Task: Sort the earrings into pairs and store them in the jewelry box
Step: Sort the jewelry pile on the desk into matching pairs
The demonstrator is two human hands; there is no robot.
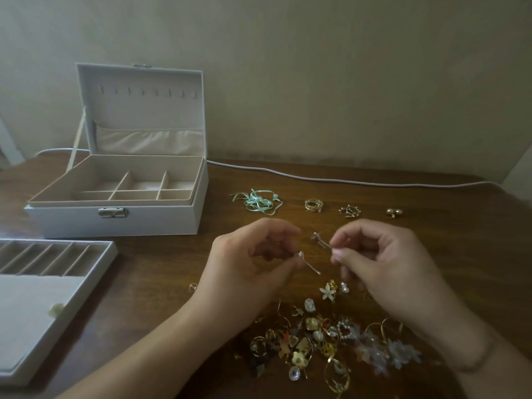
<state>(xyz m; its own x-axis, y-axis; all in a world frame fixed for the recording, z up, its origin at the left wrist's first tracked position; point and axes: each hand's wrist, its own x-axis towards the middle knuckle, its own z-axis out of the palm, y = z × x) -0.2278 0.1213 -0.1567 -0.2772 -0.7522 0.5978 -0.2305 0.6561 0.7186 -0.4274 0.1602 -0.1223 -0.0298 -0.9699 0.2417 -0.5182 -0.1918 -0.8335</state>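
My left hand (250, 266) pinches a thin silver bar earring (311, 266) between thumb and fingertips. My right hand (385, 263) pinches a matching silver bar earring (321, 240), held just above the table. Both hands hover over the brown table, above a loose heap of gold, pearl and flower earrings (325, 338) near the front edge. The white jewelry box (121, 223) stands open at the back left, with its divided beige compartments showing nothing inside. Its removed tray (57, 260) lies at the left front.
Laid out in a row behind my hands are mint green ribbon earrings (256, 201), gold woven hoops (313, 205), a gold studded pair (349, 211) and round gold studs (393, 212). A white cable (345, 180) runs along the table's back edge. A small pale piece (56, 309) lies on the tray.
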